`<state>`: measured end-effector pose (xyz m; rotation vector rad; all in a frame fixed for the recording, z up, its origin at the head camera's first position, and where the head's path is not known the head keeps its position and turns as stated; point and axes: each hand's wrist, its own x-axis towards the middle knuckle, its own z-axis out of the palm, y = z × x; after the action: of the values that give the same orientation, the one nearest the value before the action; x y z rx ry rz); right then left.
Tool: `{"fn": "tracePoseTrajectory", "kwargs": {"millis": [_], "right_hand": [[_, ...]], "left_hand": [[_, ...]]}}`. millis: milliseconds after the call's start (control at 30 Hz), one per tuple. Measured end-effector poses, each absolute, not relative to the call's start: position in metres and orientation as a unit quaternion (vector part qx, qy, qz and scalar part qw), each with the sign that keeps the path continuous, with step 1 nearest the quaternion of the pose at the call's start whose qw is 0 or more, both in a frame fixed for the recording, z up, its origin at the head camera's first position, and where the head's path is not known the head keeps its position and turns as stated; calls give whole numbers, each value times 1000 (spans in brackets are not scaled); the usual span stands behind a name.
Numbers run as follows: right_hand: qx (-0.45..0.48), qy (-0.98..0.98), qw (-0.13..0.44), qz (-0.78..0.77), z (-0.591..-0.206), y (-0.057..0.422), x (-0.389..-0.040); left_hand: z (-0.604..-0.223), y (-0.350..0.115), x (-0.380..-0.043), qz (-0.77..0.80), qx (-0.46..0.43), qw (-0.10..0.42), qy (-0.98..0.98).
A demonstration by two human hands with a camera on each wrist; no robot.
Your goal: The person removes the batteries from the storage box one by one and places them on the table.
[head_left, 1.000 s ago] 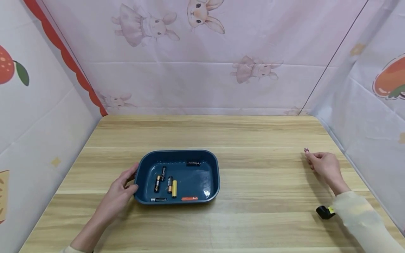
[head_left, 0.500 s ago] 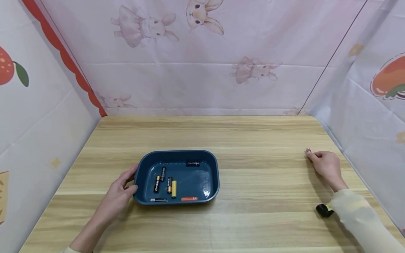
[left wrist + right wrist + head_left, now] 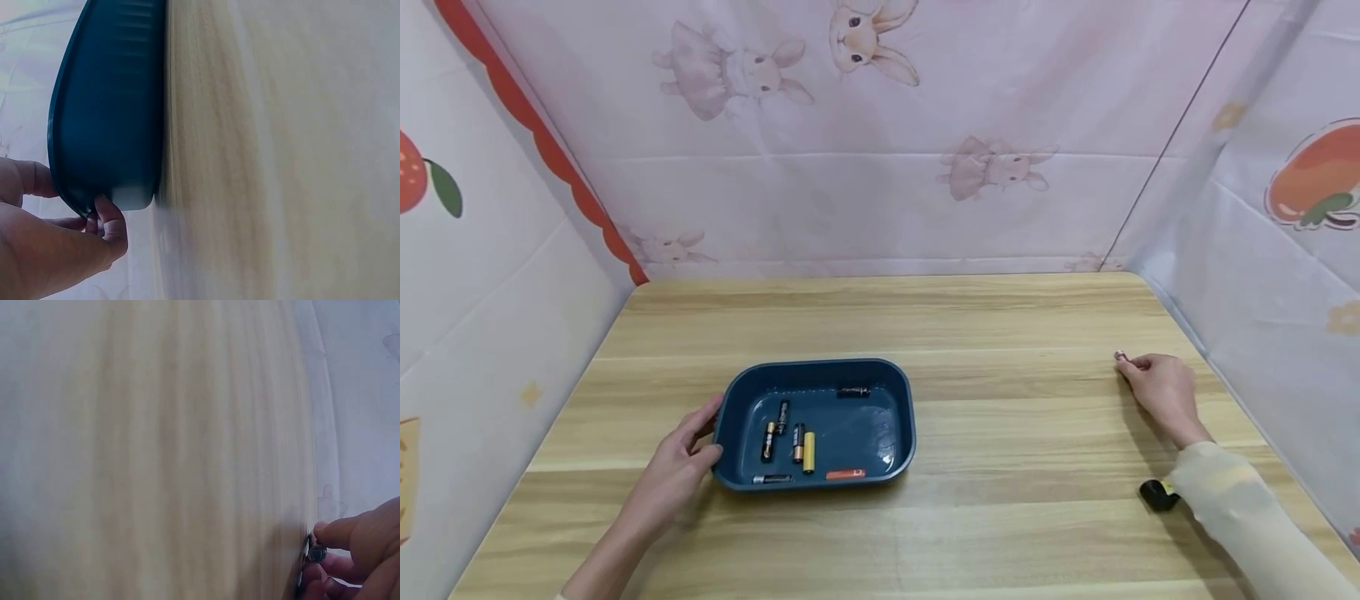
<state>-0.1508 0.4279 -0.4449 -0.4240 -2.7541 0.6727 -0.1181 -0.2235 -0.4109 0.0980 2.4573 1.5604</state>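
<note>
A dark blue plastic tray (image 3: 883, 454) stands on the wooden table, left of centre, with several loose batteries in it. Among them are a yellow battery (image 3: 808, 452), an orange battery (image 3: 846, 474) and several black ones, such as the black battery (image 3: 853, 391) by the back wall. My left hand (image 3: 673, 467) grips the tray's left end, thumb on the outer wall and fingers at the rim. Far right, my right hand (image 3: 1161, 392) pinches a small battery (image 3: 317, 553) between thumb and fingers, close to the tabletop. Most of that battery is hidden by the fingers.
A black rounded device (image 3: 1159, 495) with a yellow patch sits at the right sleeve. Fabric walls (image 3: 880, 208) printed with rabbits and fruit border the wooden table (image 3: 1000, 533) at the back and both sides.
My right hand has shifted slightly to the right with the battery in its pinch. The head view has turned a little. The left hand and tray stay put.
</note>
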Motion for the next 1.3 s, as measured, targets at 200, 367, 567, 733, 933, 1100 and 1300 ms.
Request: {"fn": "tracePoseTrajectory", "kwargs": {"millis": [200, 367, 567, 733, 933, 1100, 1300], "right_hand": [[-158, -948, 137, 241, -446, 427, -152], [-160, -946, 138, 246, -445, 426, -151], [-157, -947, 142, 241, -445, 424, -151], [-151, -948, 147, 237, -445, 424, -152], [-151, -948, 145, 238, -445, 424, -152], [-150, -949, 145, 235, -446, 425, -151], [-165, -948, 130, 239, -445, 424, -149]], "left_hand": [[-411, -224, -117, 539, 29, 116, 834], [-411, -223, -117, 546, 28, 118, 829], [-411, -223, -118, 548, 32, 115, 828], [-412, -224, -118, 552, 35, 113, 825], [-412, -224, -118, 551, 32, 119, 826], [-412, -225, -118, 549, 30, 123, 826], [-412, -225, -118, 549, 30, 124, 826]]}}
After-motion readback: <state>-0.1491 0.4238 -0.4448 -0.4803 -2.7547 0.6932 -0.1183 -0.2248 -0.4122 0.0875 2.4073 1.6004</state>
